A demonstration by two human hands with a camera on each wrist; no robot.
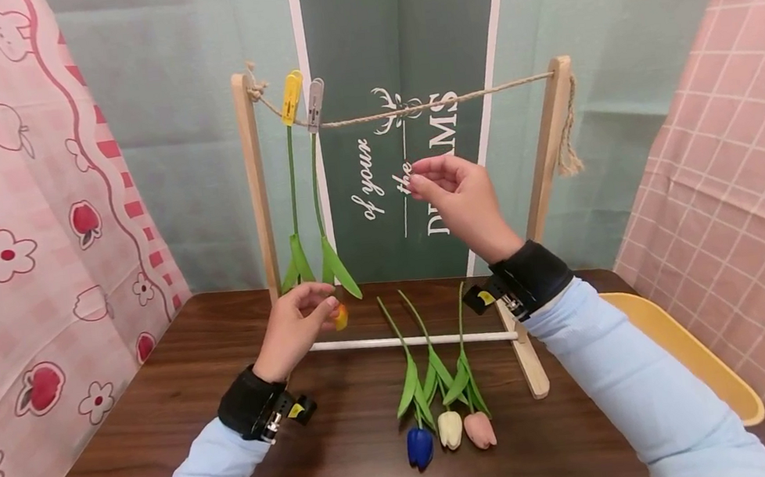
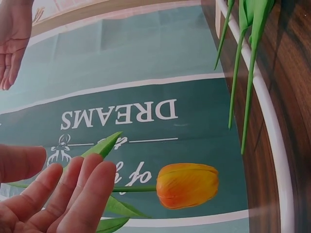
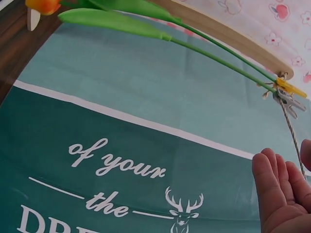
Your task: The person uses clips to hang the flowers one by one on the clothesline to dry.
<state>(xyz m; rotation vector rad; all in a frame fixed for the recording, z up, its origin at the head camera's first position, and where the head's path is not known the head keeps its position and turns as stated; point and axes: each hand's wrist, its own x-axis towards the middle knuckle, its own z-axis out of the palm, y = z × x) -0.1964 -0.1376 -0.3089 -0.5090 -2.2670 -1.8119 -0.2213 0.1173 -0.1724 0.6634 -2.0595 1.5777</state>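
Observation:
Two artificial tulips hang bloom-down from a twine line (image 1: pixel 438 101). A yellow clothespin (image 1: pixel 292 97) grips one stem and a grey clothespin (image 1: pixel 315 106) the other, both near the left post. My left hand (image 1: pixel 296 323) is beside the hanging leaves, its fingers loosely bent around nothing; an orange-yellow tulip bloom (image 2: pixel 187 186) shows just past its fingertips. The second bloom is hidden behind that hand in the head view. Below the twine, my right hand (image 1: pixel 459 202) is raised in the air with relaxed fingers, holding nothing.
On the brown table lie a blue tulip (image 1: pixel 420 448), a white tulip (image 1: pixel 450 430) and a pink tulip (image 1: pixel 480 430), stems across a white rod (image 1: pixel 359 344). Wooden posts (image 1: pixel 549 149) carry the twine. A yellow tray (image 1: pixel 687 361) is at the right, partly behind my sleeve.

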